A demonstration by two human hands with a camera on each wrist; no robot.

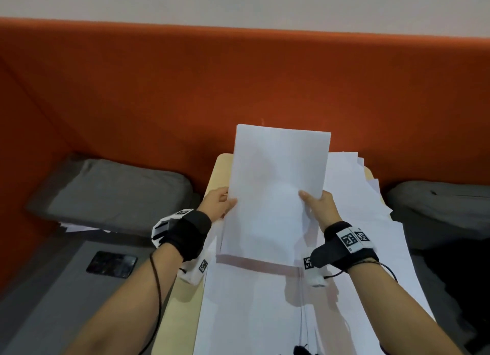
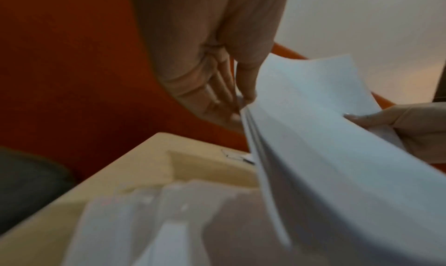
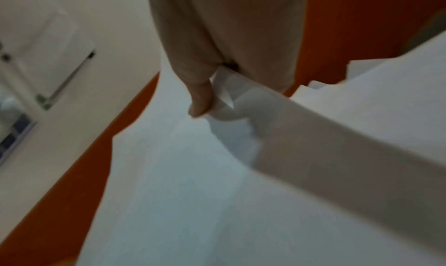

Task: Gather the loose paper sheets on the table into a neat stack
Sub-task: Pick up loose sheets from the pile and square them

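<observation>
A stack of white paper sheets (image 1: 275,195) is held upright above the table, its lower edge resting on the loose sheets (image 1: 344,288) spread below. My left hand (image 1: 220,202) grips the stack's left edge, thumb on the front. My right hand (image 1: 318,206) grips its right edge the same way. In the left wrist view the left hand (image 2: 231,98) pinches the stack (image 2: 325,136) at its edge, and the right hand (image 2: 398,125) shows across it. In the right wrist view the right hand's thumb (image 3: 200,102) presses on the stack (image 3: 181,174).
The small beige table (image 1: 185,301) is mostly covered by paper. An orange padded wall (image 1: 238,84) rises behind it. Grey cushions (image 1: 111,193) lie left and right. A dark phone (image 1: 111,264) rests on the grey seat at the left.
</observation>
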